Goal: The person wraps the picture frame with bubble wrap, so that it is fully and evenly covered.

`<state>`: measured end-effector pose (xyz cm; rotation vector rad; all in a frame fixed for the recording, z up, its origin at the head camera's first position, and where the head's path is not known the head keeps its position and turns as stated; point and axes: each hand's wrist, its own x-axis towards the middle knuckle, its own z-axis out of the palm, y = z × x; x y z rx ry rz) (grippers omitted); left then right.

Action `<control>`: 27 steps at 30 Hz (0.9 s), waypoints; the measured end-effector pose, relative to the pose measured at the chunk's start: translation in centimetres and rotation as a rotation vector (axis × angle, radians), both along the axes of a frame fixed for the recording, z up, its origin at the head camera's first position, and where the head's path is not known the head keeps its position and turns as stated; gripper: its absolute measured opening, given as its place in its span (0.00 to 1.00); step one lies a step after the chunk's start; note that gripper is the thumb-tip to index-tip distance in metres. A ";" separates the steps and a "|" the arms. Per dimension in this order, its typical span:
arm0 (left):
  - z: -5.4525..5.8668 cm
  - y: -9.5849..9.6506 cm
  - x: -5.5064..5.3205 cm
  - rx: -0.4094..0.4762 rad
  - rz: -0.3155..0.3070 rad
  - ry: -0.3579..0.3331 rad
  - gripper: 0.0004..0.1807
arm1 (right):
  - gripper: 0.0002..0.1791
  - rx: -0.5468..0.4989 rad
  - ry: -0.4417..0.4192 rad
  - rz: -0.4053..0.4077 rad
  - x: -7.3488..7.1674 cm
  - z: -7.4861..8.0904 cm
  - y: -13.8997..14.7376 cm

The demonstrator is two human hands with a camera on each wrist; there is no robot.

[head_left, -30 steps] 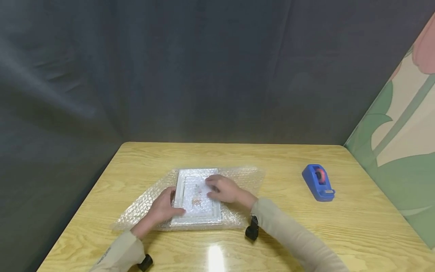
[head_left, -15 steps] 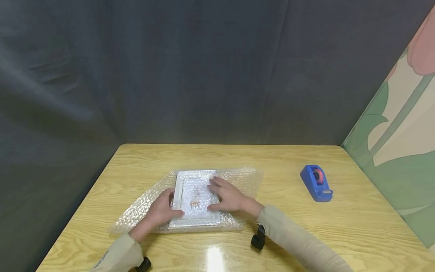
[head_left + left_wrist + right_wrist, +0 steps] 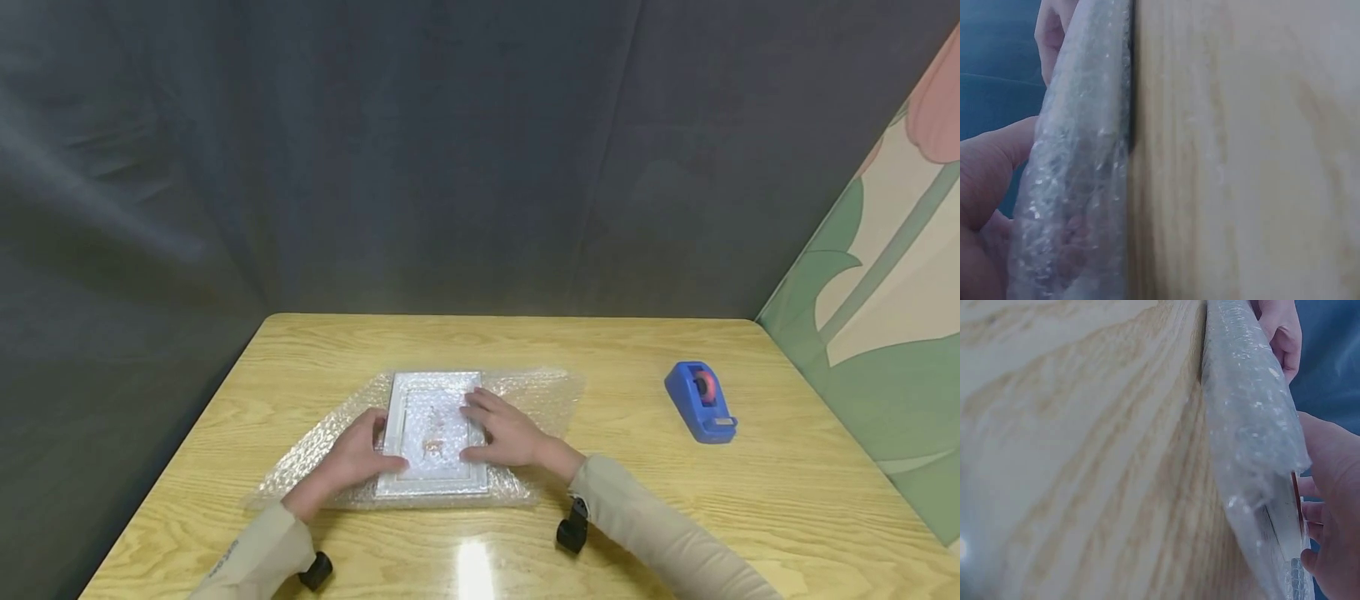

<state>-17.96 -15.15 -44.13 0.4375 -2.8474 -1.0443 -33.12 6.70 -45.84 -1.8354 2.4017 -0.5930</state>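
Since a second ago the right hand has eased outward across the picture frame, while the left hand has barely shifted. From the head view I see the frame under bubble wrap, between both hands, long axis front to back, neither hand nearer. Left grips its left edge, thumb on the face; right rests on its right half, fingers spread, both angling in from its near side. On the left wrist view, wrap hides the fingertips. Right wrist shows the frame's corner bare, just beside the fingers.
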 end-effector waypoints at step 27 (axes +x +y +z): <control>-0.8 -0.1 -1.5 -0.324 -0.368 0.107 0.41 | 0.39 -0.025 -0.018 -0.031 -0.2 -0.5 -0.1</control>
